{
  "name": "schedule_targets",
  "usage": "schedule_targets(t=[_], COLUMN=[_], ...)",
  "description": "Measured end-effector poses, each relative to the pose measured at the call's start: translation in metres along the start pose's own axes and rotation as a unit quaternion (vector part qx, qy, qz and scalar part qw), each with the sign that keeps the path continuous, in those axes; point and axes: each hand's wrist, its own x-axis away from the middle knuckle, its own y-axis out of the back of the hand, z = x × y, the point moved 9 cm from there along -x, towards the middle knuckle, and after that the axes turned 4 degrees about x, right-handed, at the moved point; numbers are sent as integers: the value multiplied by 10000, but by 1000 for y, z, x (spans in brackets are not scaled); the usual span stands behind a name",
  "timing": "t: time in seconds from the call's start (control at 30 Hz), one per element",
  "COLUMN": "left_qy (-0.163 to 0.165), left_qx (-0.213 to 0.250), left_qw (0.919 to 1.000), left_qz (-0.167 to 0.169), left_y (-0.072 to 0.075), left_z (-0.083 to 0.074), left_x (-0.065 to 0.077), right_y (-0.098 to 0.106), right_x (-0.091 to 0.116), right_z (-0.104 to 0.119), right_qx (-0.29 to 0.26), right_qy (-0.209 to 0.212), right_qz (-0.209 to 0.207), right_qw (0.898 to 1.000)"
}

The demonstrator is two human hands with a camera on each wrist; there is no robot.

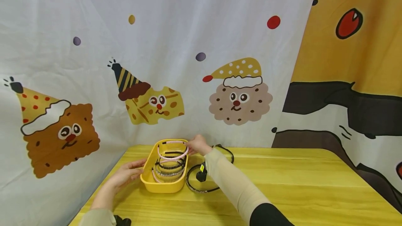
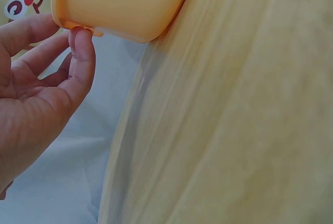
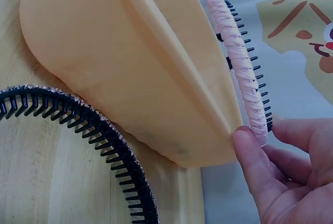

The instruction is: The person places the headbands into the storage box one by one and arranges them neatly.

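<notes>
A yellow plastic basket (image 1: 164, 187) stands on the table with several toothed headbands inside, some black or glittery and some pink. My right hand (image 1: 199, 144) is at its far right corner and pinches one end of a pink ribbon-wrapped headband (image 3: 242, 70) between thumb and fingers. That headband lies at the top of the pile, level with the rim. On the basket's left side my left hand (image 1: 124, 175) holds the rim with thumb and fingertips, seen close up in the left wrist view, where the basket wall (image 2: 119, 5) hides what is inside.
A black glitter headband (image 1: 199, 191) lies on the table just right of the basket, partly behind my right forearm. Another black band (image 1: 231, 154) curves out beyond that arm. The yellow wood-grain table (image 1: 298, 180) meets a printed cloth (image 1: 176, 44) at the back.
</notes>
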Motion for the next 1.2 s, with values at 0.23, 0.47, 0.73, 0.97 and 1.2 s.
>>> schedule_targets(t=[0.23, 0.47, 0.73, 0.97, 1.2], left_qy=[-6, 62, 53, 73, 70], left_qx=[45, 15, 4, -51, -40], left_qw=[10000, 9999, 10000, 9999, 9999], left_qz=[-2, -78, -71, -48, 96], left_y=[2, 2, 2, 2, -2], left_z=[0, 2, 1, -2, -4], left_x=[0, -1, -1, 0, 1], right_y=[-1, 2, 12, 29, 46], right_x=[1, 7, 6, 7, 16], right_z=[2, 6, 6, 6, 3], right_qx=[-236, -114, -136, -217, -190], right_qy=[-17, 27, 60, 121, 148], right_qz=[15, 110, 167, 241, 289], right_qw=[9997, 9999, 9998, 9994, 9993])
